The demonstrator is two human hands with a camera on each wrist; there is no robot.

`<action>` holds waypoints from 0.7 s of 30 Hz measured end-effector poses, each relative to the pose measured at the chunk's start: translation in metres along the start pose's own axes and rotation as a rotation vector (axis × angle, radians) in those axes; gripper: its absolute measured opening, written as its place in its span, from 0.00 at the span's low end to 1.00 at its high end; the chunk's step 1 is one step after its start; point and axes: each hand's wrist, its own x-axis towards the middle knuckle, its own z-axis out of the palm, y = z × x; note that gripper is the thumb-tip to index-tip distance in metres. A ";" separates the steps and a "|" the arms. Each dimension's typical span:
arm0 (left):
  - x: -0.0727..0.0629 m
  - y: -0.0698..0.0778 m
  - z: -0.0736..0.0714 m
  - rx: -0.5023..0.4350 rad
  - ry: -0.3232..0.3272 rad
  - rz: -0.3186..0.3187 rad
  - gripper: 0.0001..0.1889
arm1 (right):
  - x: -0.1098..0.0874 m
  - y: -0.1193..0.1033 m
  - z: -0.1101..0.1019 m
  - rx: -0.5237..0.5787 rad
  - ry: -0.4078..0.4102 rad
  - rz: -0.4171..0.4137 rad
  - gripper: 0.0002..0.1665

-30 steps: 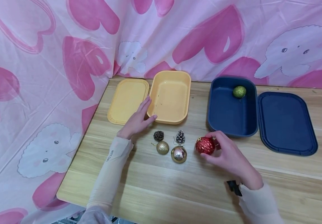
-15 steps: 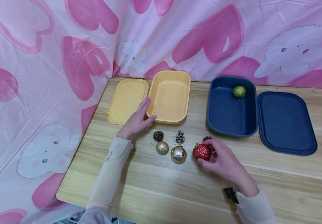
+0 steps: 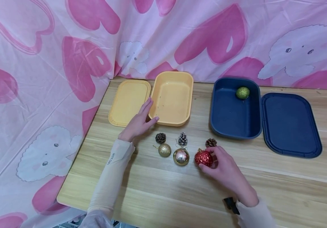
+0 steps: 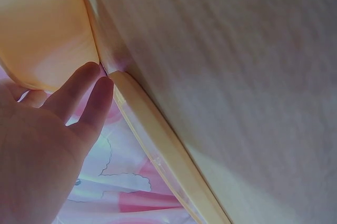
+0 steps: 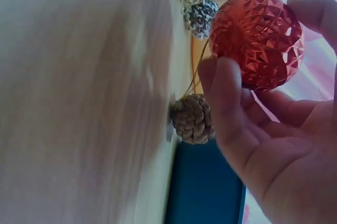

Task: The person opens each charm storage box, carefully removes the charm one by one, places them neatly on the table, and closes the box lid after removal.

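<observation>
My right hand (image 3: 223,167) grips a shiny red faceted Christmas ball (image 3: 203,158) between thumb and fingers, low over the table; the right wrist view shows the red ball (image 5: 258,42) close up. Just behind it sits a brown pine cone (image 3: 211,142). To its left are a shiny gold ball (image 3: 181,157), a glittery gold ball (image 3: 164,150), a white-tipped pine cone (image 3: 182,139) and a dark pine cone (image 3: 160,138). Fingers straight, my left hand (image 3: 139,123) rests against the near left corner of the yellow box (image 3: 171,123); the left wrist view shows this hand (image 4: 58,129) beside the box wall.
A yellow lid (image 3: 130,103) lies left of the yellow box. At the back right stands a navy box (image 3: 231,117) holding a green glitter ball (image 3: 242,93), with its navy lid (image 3: 291,125) to the right. A pink heart-patterned curtain (image 3: 209,34) hangs behind.
My right hand has moved the red ball left and toward the near edge, lowering it beside the shiny gold ball. The brown pine cone behind it has come into view. My left hand stays put.
</observation>
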 end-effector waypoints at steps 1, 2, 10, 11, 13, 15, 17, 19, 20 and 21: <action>0.000 0.000 0.000 -0.001 0.000 -0.001 0.43 | 0.000 0.000 0.001 -0.005 0.003 0.004 0.30; 0.000 0.000 0.000 -0.001 0.000 -0.002 0.43 | -0.001 0.000 0.002 -0.008 0.006 0.013 0.30; 0.000 0.000 0.000 0.003 -0.004 -0.002 0.43 | -0.001 -0.003 0.009 -0.034 0.014 0.091 0.30; 0.000 0.000 0.000 0.002 -0.005 -0.004 0.43 | -0.001 -0.003 0.010 -0.041 0.014 0.099 0.30; 0.000 0.000 -0.001 0.003 -0.007 -0.005 0.43 | -0.001 -0.003 0.012 -0.049 0.015 0.111 0.30; 0.000 0.000 -0.001 0.002 -0.008 -0.006 0.43 | 0.000 -0.004 0.013 -0.046 0.022 0.122 0.29; 0.000 0.000 -0.001 0.003 -0.010 -0.004 0.43 | 0.000 -0.004 0.014 -0.044 0.023 0.136 0.30; 0.000 0.000 -0.001 0.004 -0.011 -0.003 0.43 | 0.000 -0.005 0.014 -0.039 0.022 0.153 0.30; 0.000 0.000 -0.001 0.004 -0.010 -0.002 0.43 | 0.001 -0.004 0.015 -0.039 0.021 0.160 0.31; 0.000 0.000 -0.001 0.004 -0.010 -0.003 0.43 | 0.001 -0.004 0.015 -0.037 0.019 0.168 0.31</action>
